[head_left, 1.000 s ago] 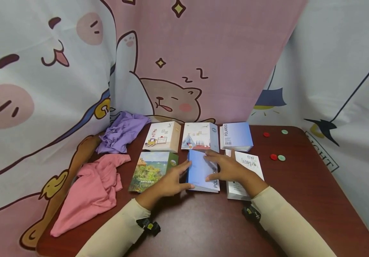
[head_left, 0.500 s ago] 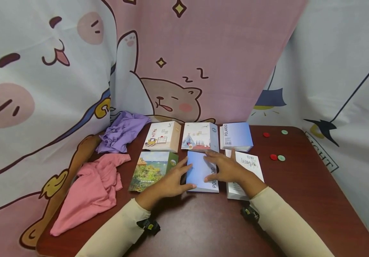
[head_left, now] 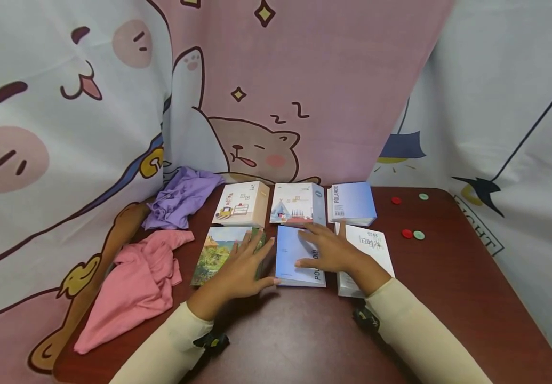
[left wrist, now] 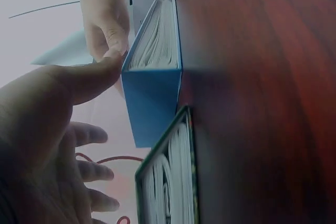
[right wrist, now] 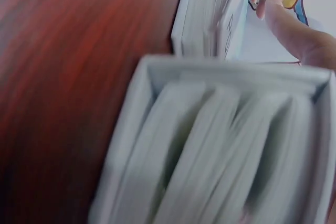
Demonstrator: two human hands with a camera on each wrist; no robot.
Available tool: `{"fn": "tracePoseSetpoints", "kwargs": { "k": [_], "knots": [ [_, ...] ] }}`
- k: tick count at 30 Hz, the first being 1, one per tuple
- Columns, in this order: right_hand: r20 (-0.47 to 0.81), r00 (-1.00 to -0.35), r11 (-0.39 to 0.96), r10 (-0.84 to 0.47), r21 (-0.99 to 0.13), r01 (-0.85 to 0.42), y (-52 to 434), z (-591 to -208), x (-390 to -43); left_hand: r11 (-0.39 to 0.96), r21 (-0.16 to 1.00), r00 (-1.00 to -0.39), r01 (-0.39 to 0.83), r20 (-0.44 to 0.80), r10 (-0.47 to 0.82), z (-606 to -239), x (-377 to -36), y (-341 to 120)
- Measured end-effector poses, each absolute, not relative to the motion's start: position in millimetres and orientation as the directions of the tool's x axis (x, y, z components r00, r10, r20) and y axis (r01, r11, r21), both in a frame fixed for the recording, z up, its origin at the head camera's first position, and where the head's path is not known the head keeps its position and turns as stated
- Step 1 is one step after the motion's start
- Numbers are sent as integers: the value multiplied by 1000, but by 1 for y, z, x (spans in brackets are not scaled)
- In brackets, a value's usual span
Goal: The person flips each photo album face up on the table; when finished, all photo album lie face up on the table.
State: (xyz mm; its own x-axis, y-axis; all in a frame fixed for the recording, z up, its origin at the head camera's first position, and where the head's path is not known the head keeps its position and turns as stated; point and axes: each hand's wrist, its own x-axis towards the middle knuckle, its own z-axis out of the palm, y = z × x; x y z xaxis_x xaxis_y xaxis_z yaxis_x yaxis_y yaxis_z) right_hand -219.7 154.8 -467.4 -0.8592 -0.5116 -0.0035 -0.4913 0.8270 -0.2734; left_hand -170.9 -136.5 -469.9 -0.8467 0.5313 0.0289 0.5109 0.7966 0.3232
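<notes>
A dark reddish wooden surface (head_left: 448, 298) with rounded corners stands against hanging cloth backdrops. The pink middle backdrop (head_left: 314, 64) shows a sleeping cartoon cat and stars; a white one (head_left: 40, 106) with cartoon faces hangs left, another white one (head_left: 511, 106) right. Light is even and soft.

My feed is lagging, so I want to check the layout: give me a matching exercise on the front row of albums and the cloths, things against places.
Things:
1. blue album
2. landscape album
3. white album
4. pink cloth

Places:
A. far left of the table
B. under the left hand
C. under the right hand
D. right end of the front row

Pairs: 1-C, 2-B, 3-D, 4-A
</notes>
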Motion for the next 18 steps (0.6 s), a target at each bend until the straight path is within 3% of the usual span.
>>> {"fn": "tracePoseSetpoints", "kwargs": {
  "k": [10, 18],
  "knots": [
    [-18, -842, 809, -539, -290, -512, 127, -464, -221, 872, 226, -896, 434, 6, 444, -471, -165, -155],
    [-60, -825, 780, -561, -373, -503, 97, -459, -227, 876, 214, -893, 432, -31, 448, -475, -165, -168]
  ]
}}
